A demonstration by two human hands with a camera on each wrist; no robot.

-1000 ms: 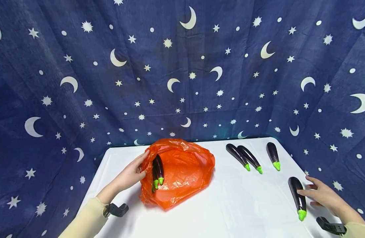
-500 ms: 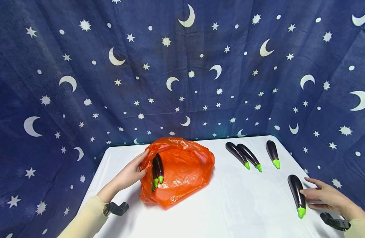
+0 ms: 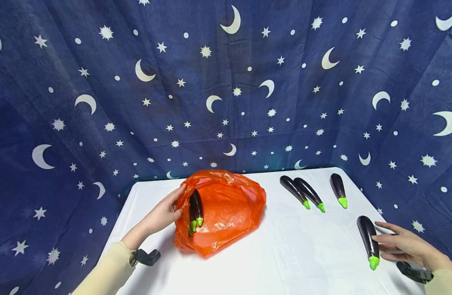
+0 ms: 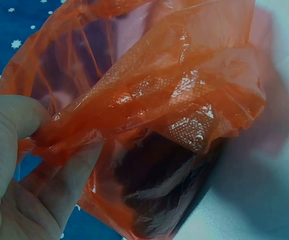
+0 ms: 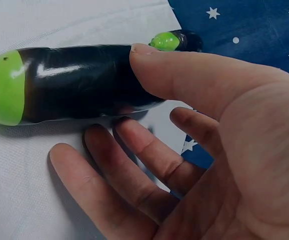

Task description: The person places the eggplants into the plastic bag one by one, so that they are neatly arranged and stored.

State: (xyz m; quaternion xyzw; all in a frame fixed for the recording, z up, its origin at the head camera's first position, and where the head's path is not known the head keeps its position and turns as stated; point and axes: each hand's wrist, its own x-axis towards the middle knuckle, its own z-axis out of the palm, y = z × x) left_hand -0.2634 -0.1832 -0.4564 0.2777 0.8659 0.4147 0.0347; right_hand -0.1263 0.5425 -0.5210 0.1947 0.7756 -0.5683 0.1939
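Note:
My left hand (image 3: 160, 216) pinches the left rim of an orange-red plastic bag (image 3: 229, 213), which lies with its mouth toward me. Dark purple eggplants (image 3: 198, 207) with green ends are inside at the bag's left; the left wrist view shows a dark shape (image 4: 157, 185) through the film. At the table's right, my right hand (image 3: 408, 243) is beside another eggplant (image 3: 367, 235). In the right wrist view its thumb (image 5: 184, 72) lies over the eggplant, while the loosely extended fingers (image 5: 129, 165) are along the near side, not wrapped round it.
Two eggplants (image 3: 293, 190) (image 3: 310, 193) lie side by side at the back right of the white table (image 3: 303, 254). A single eggplant (image 3: 337, 188) lies near the right edge. A blue curtain (image 3: 196, 102) with moons and stars hangs behind.
My right hand has shifted slightly and its fingers have drawn closer together beside the eggplant. The eggplant stays in place. The left hand and the bag look unchanged.

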